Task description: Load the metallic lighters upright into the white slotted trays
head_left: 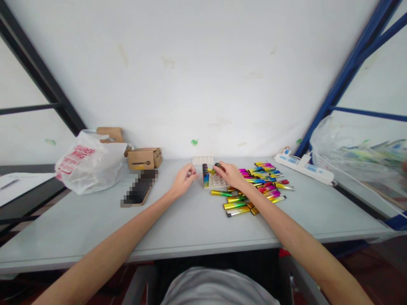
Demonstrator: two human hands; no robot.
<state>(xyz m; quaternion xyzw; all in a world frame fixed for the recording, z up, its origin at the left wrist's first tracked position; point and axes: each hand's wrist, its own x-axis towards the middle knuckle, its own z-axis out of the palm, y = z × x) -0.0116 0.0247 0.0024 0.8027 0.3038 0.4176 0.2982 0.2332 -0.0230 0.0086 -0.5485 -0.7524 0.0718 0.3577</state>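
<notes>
A pale tray with round holes [218, 182] stands on the table, with a row of upright lighters [206, 180] along its left side. Over the tray, my right hand [231, 174] pinches the dark top of a gold lighter [213, 171]; its lower end is partly hidden, so I cannot tell whether it is seated in a hole. My left hand [184, 181] rests just left of the tray with its fingers loosely curled, thumb apart, and nothing in it. Loose shiny lighters [235, 205] in gold, pink, blue and green lie heaped to the right, some under my right forearm.
Behind the tray sits another pale tray [202, 160] against the wall. At left are a small cardboard box [144, 158], a white plastic bag [92, 163] and a blurred-out phone [140, 189]. A power strip [303, 166] with plugs lies at the back right, near a blue metal frame [337, 80].
</notes>
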